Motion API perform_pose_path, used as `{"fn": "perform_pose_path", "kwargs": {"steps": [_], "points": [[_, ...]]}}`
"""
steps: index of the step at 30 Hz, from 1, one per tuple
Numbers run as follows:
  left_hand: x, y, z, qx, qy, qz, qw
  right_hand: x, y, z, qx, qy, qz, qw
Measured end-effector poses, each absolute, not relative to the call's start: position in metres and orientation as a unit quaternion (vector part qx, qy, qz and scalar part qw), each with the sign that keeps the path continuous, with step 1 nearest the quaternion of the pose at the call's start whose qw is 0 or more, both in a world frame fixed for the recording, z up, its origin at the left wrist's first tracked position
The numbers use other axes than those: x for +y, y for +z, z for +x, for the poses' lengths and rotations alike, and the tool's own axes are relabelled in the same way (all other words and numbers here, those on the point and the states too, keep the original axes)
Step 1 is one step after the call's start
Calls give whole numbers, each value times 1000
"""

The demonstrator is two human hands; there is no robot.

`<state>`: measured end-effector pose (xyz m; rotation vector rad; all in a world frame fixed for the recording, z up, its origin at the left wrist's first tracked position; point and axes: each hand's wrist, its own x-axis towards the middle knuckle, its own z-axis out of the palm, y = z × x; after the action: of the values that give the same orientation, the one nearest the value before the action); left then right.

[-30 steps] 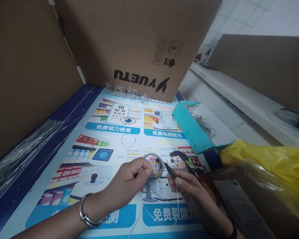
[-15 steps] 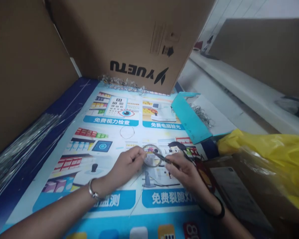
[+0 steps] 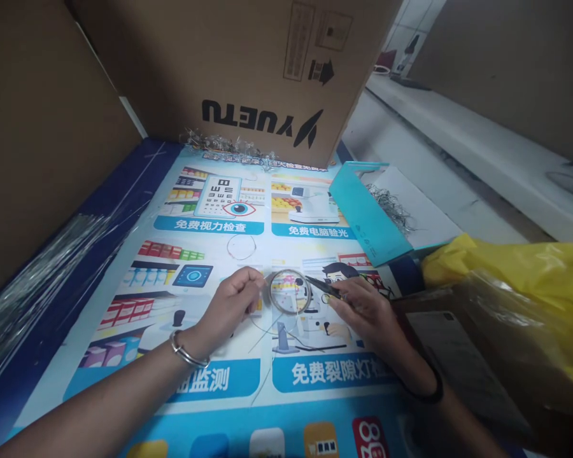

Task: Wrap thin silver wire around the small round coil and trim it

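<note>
While a carton [image 3: 248, 70] at the back bears YUETU upside down, the poster [image 3: 210, 413] spread over the dark-blue surface [image 3: 148, 159] reads 免费视力检查, 免费电脑验光 and, partly covered, 免费裂隙灯. To the right runs a white ledge [image 3: 458, 127] before a tiled wall [image 3: 417, 19]. A wire bundle [image 3: 48, 261] lies at left; at right, a yellow bag [image 3: 516, 261] and a teal box [image 3: 370, 219] of wire bits [image 3: 391, 207]. The left hand [image 3: 233, 296] has thumb and fingers pressed together beside the ring [image 3: 291, 312]; whether they pinch anything I cannot tell. The right hand [image 3: 363, 312] grips a dark tool [image 3: 323, 287], its tip at the ring's right edge. The ring is between the hands, over the poster, with thin strands [image 3: 263, 383] below.
</note>
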<state>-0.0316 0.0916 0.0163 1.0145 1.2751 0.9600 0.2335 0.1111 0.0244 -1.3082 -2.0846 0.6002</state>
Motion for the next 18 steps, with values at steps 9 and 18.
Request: {"fn": "perform_pose_path", "kwargs": {"steps": [9, 18], "points": [[91, 18, -32, 533, 336, 535, 563, 112, 21, 233, -833, -132, -534, 62], [92, 15, -33, 481, 277, 639, 533, 104, 26, 223, -853, -117, -504, 63]]}}
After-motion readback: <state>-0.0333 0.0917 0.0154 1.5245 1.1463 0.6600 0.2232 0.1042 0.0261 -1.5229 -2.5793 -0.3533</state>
